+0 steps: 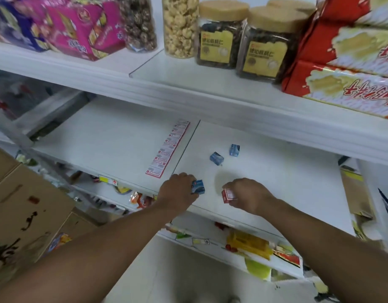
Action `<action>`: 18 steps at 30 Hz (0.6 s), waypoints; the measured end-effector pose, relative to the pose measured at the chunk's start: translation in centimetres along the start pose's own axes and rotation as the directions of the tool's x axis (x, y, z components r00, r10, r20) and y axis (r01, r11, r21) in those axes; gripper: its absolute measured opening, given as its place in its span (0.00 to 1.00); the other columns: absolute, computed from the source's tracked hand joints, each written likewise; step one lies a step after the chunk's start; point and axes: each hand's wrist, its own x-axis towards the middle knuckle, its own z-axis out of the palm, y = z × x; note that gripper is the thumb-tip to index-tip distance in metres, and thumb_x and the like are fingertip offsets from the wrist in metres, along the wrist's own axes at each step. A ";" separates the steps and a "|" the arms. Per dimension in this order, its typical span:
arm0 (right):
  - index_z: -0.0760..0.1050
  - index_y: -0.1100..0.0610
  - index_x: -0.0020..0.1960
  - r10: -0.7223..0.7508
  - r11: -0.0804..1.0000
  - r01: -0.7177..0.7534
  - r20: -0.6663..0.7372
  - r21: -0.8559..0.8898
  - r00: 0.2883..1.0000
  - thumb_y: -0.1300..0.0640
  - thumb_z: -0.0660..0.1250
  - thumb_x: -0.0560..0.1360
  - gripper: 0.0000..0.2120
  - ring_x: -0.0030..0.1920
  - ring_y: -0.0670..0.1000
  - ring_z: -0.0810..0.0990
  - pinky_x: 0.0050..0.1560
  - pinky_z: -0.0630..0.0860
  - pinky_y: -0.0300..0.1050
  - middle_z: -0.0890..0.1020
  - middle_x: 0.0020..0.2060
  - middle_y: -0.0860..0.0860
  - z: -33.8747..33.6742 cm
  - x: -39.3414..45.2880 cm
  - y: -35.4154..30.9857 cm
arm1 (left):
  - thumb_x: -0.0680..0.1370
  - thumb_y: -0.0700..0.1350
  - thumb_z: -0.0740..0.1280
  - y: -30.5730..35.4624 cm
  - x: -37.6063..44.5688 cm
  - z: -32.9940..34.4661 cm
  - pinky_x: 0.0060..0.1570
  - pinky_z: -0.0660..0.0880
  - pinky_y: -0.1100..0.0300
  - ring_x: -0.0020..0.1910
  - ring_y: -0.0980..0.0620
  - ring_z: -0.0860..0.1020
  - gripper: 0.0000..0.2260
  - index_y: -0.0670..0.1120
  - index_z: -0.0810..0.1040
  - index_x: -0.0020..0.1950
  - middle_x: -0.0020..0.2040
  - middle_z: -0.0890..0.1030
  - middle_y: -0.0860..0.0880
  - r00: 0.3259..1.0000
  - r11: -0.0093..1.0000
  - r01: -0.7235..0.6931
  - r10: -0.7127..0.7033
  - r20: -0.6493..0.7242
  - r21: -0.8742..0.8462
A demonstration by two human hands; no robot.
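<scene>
My left hand (pixel 179 190) grips a small blue box (pixel 198 186) near the front edge of the white middle shelf (pixel 276 171). My right hand (pixel 249 196) pinches a small red box (pixel 228 195) a little to the right, just above the shelf surface. Two more small blue boxes lie further back on the shelf: one (pixel 216 158) on its side, the other (pixel 234 150) standing behind it to the right.
A strip of red-and-white price labels (pixel 169 149) lies by the shelf divider. The upper shelf holds jars with tan lids (pixel 219 33), clear snack tubs (pixel 180 25), pink packs (pixel 79 29) and red packs (pixel 346 68). Cardboard cartons (pixel 24 204) stand at left. Lower shelves carry snack packets (pixel 247 243).
</scene>
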 end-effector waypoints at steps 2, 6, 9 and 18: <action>0.77 0.46 0.66 0.005 1.000 -0.005 0.009 -0.015 1.000 0.48 0.73 0.76 0.19 0.57 0.54 0.79 0.55 0.77 0.47 0.82 0.58 0.51 -0.3 -0.3 -0.9 | 0.82 0.57 0.71 -0.6 -0.5 -0.4 0.61 0.79 0.48 0.60 0.48 0.79 0.19 0.50 0.78 0.69 0.62 0.80 0.49 1.000 1.000 -0.010 0.010 0.012 0.009; 0.78 0.45 0.64 0.019 1.000 -0.020 -0.010 -0.013 1.000 0.49 0.74 0.75 0.18 0.56 0.54 0.79 0.54 0.77 0.48 0.81 0.56 0.51 -1.4 -0.7 -2.3 | 0.81 0.57 0.72 -1.4 -1.2 -1.7 0.60 0.79 0.47 0.60 0.47 0.79 0.20 0.50 0.78 0.69 0.61 0.81 0.49 1.000 1.000 -0.005 0.005 0.003 0.008; 0.78 0.45 0.64 0.019 1.000 -0.019 -0.023 -0.006 1.000 0.49 0.74 0.75 0.18 0.56 0.54 0.79 0.52 0.76 0.46 0.81 0.56 0.50 -2.1 -1.0 -2.8 | 0.80 0.57 0.73 -1.5 -1.5 -2.4 0.60 0.80 0.47 0.59 0.48 0.79 0.19 0.51 0.79 0.68 0.60 0.81 0.50 1.000 0.999 -0.007 0.007 -0.008 0.033; 0.74 0.46 0.70 -0.032 0.999 0.033 -0.063 0.029 0.998 0.47 0.71 0.78 0.21 0.61 0.54 0.77 0.59 0.76 0.49 0.79 0.60 0.50 -3.1 -1.0 -1.9 | 0.80 0.55 0.74 0.1 -1.4 -3.2 0.55 0.80 0.51 0.57 0.50 0.80 0.18 0.52 0.79 0.68 0.60 0.82 0.51 0.999 0.997 0.025 -0.022 -0.037 0.078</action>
